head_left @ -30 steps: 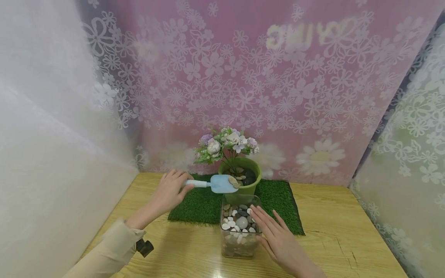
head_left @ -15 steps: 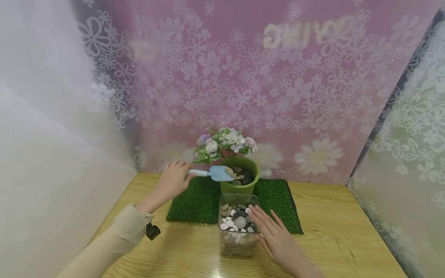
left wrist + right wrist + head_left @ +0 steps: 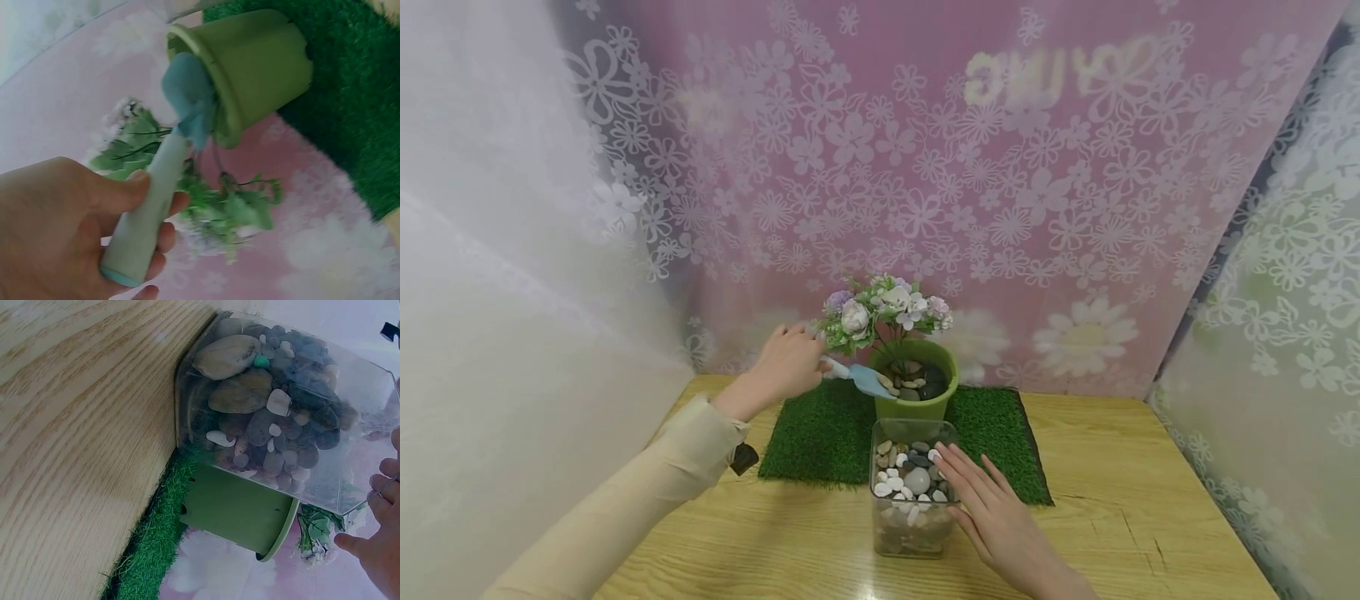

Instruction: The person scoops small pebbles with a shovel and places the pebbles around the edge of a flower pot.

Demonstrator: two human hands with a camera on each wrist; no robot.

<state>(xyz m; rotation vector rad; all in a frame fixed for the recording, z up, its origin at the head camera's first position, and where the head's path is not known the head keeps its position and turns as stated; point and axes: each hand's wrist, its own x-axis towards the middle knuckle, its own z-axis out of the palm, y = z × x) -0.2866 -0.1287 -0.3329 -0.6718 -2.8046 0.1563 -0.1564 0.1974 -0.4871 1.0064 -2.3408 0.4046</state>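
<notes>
My left hand [image 3: 784, 365] grips the white handle of a small light-blue garden trowel [image 3: 871, 382]. In the left wrist view the thumb lies along the handle, with fingers curled beneath. The trowel's blade [image 3: 187, 90] tilts down over the rim of a green flowerpot [image 3: 917, 410], at its left side. Pebbles and artificial flowers [image 3: 891, 310] are in the pot. In front of it stands a clear plastic container [image 3: 910, 537] of white, grey and tan pebbles [image 3: 917, 480]. My right hand [image 3: 1000, 517] rests on the container's right rim, its fingers stretched out over the stones.
The pot stands on a mat of artificial grass [image 3: 1000, 442], on a wooden table [image 3: 1105, 500]. A pink floral curtain [image 3: 925, 167] hangs right behind the flowers. Pale sheets close off the left and right sides.
The left hand has moved up and forward and tipped the trowel blade down into the pot's mouth. Tan stones that lay on the blade are now at the pot's inside edge. The right hand stays.
</notes>
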